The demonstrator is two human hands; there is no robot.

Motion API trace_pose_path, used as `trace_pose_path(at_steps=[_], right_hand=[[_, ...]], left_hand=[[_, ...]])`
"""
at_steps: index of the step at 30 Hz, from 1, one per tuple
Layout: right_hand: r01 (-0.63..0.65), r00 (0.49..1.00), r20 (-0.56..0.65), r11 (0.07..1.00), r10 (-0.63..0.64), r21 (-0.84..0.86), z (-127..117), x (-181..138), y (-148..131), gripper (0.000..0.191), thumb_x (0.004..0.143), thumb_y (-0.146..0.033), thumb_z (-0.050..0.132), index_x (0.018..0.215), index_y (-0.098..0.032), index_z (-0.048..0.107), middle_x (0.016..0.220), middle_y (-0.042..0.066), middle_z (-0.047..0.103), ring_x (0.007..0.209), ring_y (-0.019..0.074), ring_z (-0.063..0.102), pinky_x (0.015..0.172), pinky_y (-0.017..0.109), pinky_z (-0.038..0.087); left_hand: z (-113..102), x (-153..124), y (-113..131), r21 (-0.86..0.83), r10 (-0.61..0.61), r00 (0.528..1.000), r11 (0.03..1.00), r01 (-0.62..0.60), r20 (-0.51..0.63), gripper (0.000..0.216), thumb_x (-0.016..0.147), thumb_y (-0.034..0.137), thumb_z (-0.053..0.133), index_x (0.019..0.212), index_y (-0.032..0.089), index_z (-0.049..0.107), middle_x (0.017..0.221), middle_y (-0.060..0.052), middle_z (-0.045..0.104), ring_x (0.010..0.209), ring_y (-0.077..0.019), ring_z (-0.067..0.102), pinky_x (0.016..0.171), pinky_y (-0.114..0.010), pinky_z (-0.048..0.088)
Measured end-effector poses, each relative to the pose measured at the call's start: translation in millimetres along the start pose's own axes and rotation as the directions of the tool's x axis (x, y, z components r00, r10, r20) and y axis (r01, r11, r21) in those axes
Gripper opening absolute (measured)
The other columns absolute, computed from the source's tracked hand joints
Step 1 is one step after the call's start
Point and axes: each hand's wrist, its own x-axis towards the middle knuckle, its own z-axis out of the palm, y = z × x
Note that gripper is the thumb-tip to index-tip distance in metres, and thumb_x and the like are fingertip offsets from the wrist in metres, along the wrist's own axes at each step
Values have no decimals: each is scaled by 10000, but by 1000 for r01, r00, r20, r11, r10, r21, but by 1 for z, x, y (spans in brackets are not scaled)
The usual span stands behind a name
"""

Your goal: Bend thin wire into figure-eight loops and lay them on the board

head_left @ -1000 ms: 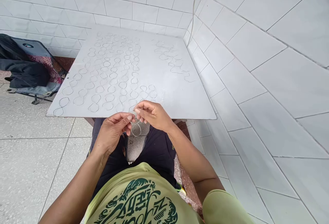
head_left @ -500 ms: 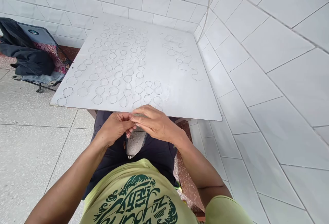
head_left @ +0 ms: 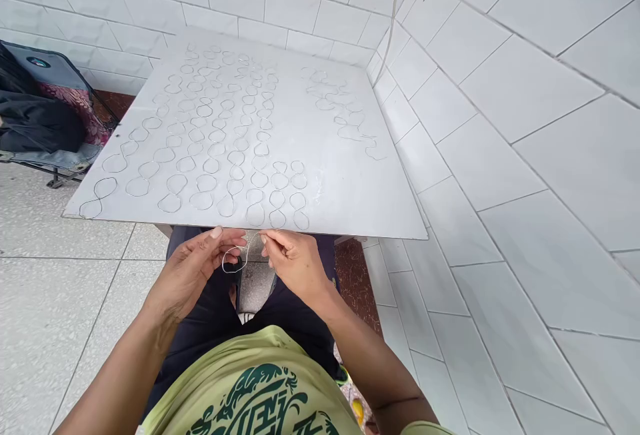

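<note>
A thin bent wire piece (head_left: 239,256) with a loop hangs between my two hands, just below the near edge of the white board (head_left: 345,182). My left hand (head_left: 193,270) pinches its looped left end. My right hand (head_left: 295,262) pinches its right end. Both hands sit over my lap, fingers closed on the wire. Several figure-eight wire shapes (head_left: 220,148) lie in rows on the board, the nearest ones just beyond my fingers.
A longer wavy wire (head_left: 347,118) lies at the board's right side. White tiled walls close in behind and on the right, where a thin cord (head_left: 389,35) hangs. A folding chair with dark clothes (head_left: 40,122) stands at the left on the tiled floor.
My hands have drawn apart, and the wire, hidden between my fingers half a second ago, now shows stretched between them. The view has shifted slightly.
</note>
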Motion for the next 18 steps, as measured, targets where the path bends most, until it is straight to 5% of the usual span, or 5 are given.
trace_pose_path(at_steps=[5, 9, 12, 15, 18], right_hand=[[-384, 922, 220, 816, 318, 432, 9, -1, -2, 270, 968, -408, 624, 970, -182, 772, 644, -9, 632, 442, 88, 489, 399, 213, 367], [-608, 793, 514, 485, 329, 628, 11, -2, 1, 321, 859, -429, 765, 987, -135, 765, 598, -42, 572, 394, 56, 407, 343, 194, 274], [-689, 724, 620, 339, 302, 640, 13, -5, 7, 312, 799, -394, 833, 936, -129, 741, 579, -64, 532, 390, 40, 359, 333, 182, 218], [-735, 673, 690, 343, 267, 584, 17, -10, 13, 309, 832, -416, 802, 942, -139, 722, 575, -69, 529, 379, 42, 338, 328, 183, 192], [-661, 718, 634, 569, 289, 489, 20, -14, 19, 352, 964, -479, 628, 953, -140, 723, 590, -40, 576, 385, 59, 382, 356, 193, 242]], left_hand=[[-7, -6, -8, 13, 119, 967, 992, -125, 227, 521, 959, 463, 633, 1411, 205, 653, 1247, -163, 691, 1101, -292, 627, 910, -404, 546], [-13, -9, -8, 200, 134, 946, 959, -198, 294, 560, 949, 344, 683, 1490, 254, 572, 896, -62, 682, 924, -219, 635, 871, -353, 532], [-13, -9, -6, 244, 170, 931, 935, -256, 324, 481, 924, 359, 727, 1386, 242, 663, 913, -61, 693, 842, -192, 629, 782, -319, 536], [-8, -7, -7, 294, 187, 957, 923, -249, 221, 266, 927, 399, 724, 1100, 205, 781, 848, -56, 716, 740, -165, 622, 708, -290, 525], [-2, -5, -10, 378, 169, 983, 907, -186, 77, 303, 977, 456, 646, 892, 191, 768, 682, -15, 649, 605, -134, 575, 630, -266, 487]])
